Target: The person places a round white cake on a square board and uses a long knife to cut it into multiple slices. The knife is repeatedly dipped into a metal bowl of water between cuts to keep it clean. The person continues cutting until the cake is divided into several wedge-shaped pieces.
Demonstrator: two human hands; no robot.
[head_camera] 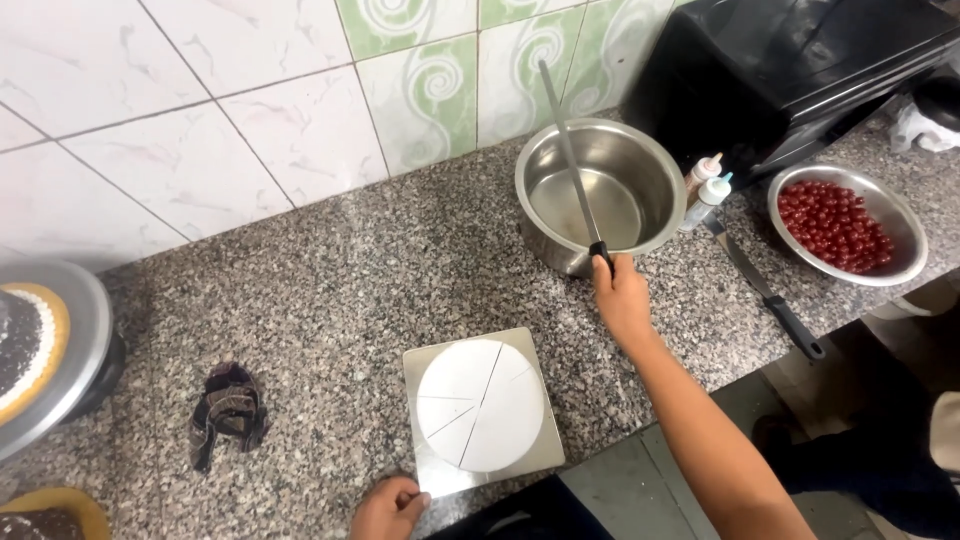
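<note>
One long knife point(568, 150) is gripped by its black handle in the right hand point(620, 295), the fingers clenched round the handle, and its slim blade is stood in one steel pot point(640, 165) on the speckled granite counter point(340, 280). The pot is seen to hold a shallow layer of water. The left hand point(388, 508) is laid at the near corner of one square silver board point(425, 475); its fingers are curled against the board's edge, though whether the board is truly pinched cannot be told. One round white cake point(480, 403) is carried on that board, and cut lines dividing it into wedges are scored across its top.

Two small squeeze bottles point(706, 185) are stood just beside the pot, on its right. One steel bowl point(905, 270) filled with red cherries point(835, 225) is set further right, and a second knife point(770, 295) with a black handle is laid between bottles and bowl. One crumpled dark cloth point(228, 412) is left on the counter, well apart from the board. One turntable point(85, 330) bearing a chocolate cake point(25, 340) is seen at the left edge. One black oven point(800, 60) is placed behind the bowl.
</note>
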